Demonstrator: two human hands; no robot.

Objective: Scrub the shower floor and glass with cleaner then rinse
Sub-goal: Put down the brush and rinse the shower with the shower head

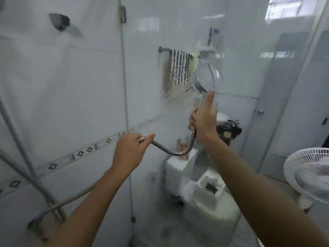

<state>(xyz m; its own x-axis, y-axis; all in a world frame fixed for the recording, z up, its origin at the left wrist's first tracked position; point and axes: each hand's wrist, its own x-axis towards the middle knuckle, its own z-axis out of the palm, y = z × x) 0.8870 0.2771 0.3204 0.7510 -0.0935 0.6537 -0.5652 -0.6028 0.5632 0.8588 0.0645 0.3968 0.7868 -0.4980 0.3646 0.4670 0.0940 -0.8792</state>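
My right hand [203, 120] grips the handle of a chrome shower head [204, 78], held upright at chest height. Water sprays from its face to the left onto the glass panel [153, 107], which is wet and streaked. My left hand [130, 152] is closed around the metal shower hose [170, 151], which curves from that hand up to the handle. The shower floor is out of view.
White tiled wall [62, 82] with a patterned border on the left. Through the glass: a striped towel [179, 67] on a rail, a toilet [204, 189], a door [277, 104]. A white fan [309, 172] stands at the right. Metal hinge [122, 14] on the glass edge.
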